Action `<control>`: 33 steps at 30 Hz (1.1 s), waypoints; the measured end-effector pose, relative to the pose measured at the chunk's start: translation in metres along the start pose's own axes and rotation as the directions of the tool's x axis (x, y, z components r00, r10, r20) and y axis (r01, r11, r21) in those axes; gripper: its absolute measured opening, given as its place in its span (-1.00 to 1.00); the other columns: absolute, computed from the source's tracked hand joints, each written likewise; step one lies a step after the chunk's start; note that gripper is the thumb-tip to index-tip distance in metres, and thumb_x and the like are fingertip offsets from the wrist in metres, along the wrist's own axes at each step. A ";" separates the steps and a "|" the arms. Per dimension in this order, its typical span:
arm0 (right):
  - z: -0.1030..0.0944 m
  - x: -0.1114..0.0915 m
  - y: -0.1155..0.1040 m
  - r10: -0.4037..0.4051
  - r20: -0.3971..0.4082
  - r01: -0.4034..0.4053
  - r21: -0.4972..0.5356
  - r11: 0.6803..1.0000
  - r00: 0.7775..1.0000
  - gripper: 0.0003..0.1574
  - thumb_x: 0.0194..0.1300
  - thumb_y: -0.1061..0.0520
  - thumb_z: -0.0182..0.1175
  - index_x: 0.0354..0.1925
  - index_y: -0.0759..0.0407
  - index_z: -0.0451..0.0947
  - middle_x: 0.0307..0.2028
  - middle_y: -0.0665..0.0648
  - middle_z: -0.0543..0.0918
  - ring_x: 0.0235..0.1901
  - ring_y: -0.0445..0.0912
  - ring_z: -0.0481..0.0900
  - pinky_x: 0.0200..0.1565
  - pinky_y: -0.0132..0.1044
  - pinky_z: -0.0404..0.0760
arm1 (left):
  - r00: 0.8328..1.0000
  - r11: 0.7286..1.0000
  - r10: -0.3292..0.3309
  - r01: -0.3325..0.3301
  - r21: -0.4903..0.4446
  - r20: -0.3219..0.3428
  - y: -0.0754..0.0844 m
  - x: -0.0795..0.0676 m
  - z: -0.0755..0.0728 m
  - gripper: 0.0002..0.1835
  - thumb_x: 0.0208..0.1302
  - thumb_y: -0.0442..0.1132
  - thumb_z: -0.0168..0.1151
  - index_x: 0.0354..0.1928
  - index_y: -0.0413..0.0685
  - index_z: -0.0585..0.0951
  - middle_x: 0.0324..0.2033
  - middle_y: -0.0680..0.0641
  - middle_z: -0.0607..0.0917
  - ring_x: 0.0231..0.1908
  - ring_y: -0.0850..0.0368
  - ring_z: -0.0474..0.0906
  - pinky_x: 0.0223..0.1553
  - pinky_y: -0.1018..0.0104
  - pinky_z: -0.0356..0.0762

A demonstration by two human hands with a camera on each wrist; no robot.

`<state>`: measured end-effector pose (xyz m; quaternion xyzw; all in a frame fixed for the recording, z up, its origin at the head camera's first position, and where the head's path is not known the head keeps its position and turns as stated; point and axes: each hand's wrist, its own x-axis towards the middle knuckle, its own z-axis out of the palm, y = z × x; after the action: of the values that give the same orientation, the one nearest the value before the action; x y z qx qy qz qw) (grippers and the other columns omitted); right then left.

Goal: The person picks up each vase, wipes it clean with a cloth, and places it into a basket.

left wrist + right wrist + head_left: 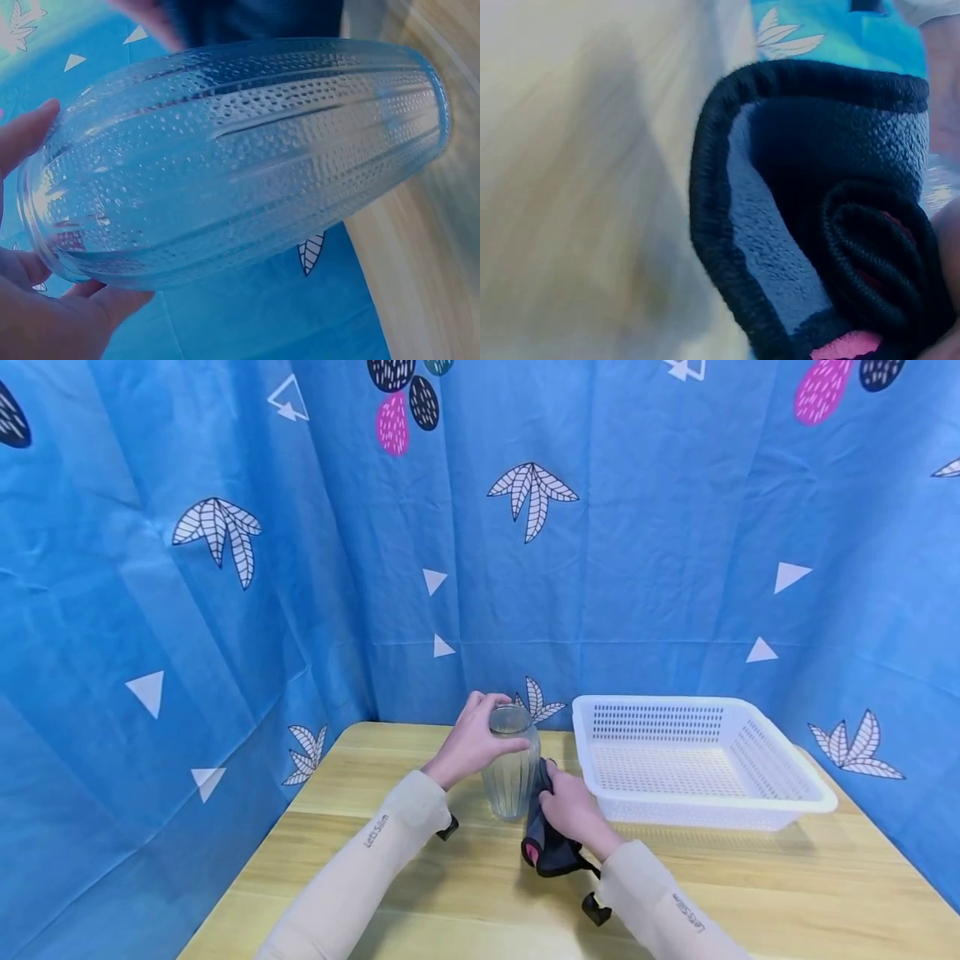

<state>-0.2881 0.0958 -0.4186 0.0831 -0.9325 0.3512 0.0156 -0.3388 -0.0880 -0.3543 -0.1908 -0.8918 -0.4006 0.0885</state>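
A clear ribbed glass vase (512,781) stands roughly upright over the table, mouth up; I cannot tell whether its base touches the wood. My left hand (474,739) grips it near the rim, thumb on one side and fingers on the other. In the left wrist view the vase (247,165) shows a dimpled, ribbed surface. On the vase's right side my right hand (573,808) holds a dark grey cloth (557,857) with black stitched edging against or close beside the glass. The right wrist view shows the cloth (769,225) folded, with a bit of pink at its lower edge.
A white perforated plastic basket (705,806) sits on the right of the wooden table (442,910), close to the right hand. Blue patterned curtains (645,577) hang behind the table and along its sides. A black strap piece shows under each wrist.
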 end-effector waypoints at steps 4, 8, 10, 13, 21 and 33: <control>-0.018 -0.003 -0.013 -0.046 -0.065 0.047 0.014 0.999 0.997 -0.22 0.42 0.25 0.01 0.53 0.35 0.08 0.28 0.47 0.49 -0.37 0.12 0.60 -0.39 -0.16 0.46 | 0.999 0.999 0.030 -0.029 0.043 -0.024 0.002 0.001 -0.002 -0.21 0.03 0.13 0.55 0.32 0.17 0.47 0.14 -0.02 0.45 0.20 -0.07 0.39 0.19 -0.03 0.45; -0.035 -0.003 -0.026 -0.096 -0.118 0.094 -0.027 0.995 0.988 -0.20 0.43 0.23 0.01 0.55 0.29 0.06 0.30 0.43 0.48 -0.20 0.13 0.66 -0.30 -0.13 0.50 | 0.999 0.995 0.049 -0.047 0.083 -0.021 0.003 0.001 -0.004 -0.23 0.06 0.12 0.54 0.32 0.14 0.48 0.19 0.01 0.49 0.25 -0.02 0.38 0.24 -0.04 0.42; -0.041 -0.003 -0.032 -0.139 -0.155 0.131 -0.065 0.989 0.978 -0.20 0.42 0.22 0.03 0.55 0.28 0.07 0.34 0.41 0.44 0.08 0.18 0.62 -0.11 -0.05 0.56 | 0.999 0.995 0.054 -0.054 0.087 -0.004 0.003 0.001 -0.004 -0.24 0.07 0.10 0.53 0.33 0.14 0.47 0.20 0.02 0.50 0.26 -0.02 0.39 0.25 -0.05 0.41; -0.047 -0.002 -0.037 -0.193 -0.197 0.176 -0.100 0.979 0.961 -0.19 0.42 0.21 0.05 0.55 0.28 0.08 0.38 0.38 0.41 0.28 0.21 0.48 0.13 0.08 0.54 | 0.998 0.995 0.059 -0.060 0.078 0.015 0.003 0.002 -0.004 -0.25 0.09 0.06 0.52 0.34 0.16 0.47 0.21 0.02 0.49 0.26 -0.03 0.39 0.24 -0.07 0.41; -0.037 0.000 -0.031 -0.187 -0.171 0.151 -0.203 0.968 0.967 -0.18 0.43 0.20 0.07 0.53 0.37 0.05 0.27 0.47 0.47 0.11 0.25 0.59 0.05 0.09 0.59 | 0.996 0.992 0.091 -0.093 0.081 0.026 0.005 0.003 0.001 -0.28 0.08 -0.04 0.44 0.34 0.17 0.46 0.18 0.00 0.47 0.19 -0.05 0.40 0.14 -0.06 0.45; 0.013 0.001 0.006 -0.067 0.054 0.077 -0.219 0.973 0.996 -0.22 0.34 0.30 0.09 0.44 0.57 0.13 -0.03 0.49 0.65 -0.19 0.23 0.71 -0.28 -0.03 0.62 | 0.996 0.989 0.080 -0.082 0.119 0.026 0.003 -0.002 0.008 -0.19 0.16 0.28 0.39 0.40 0.18 0.39 0.29 -0.04 0.41 0.28 -0.01 0.33 0.25 -0.05 0.41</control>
<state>-0.2901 0.0916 -0.4321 0.1225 -0.9622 0.2428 0.0159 -0.3358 -0.0803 -0.3578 -0.2255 -0.9067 -0.3403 0.1066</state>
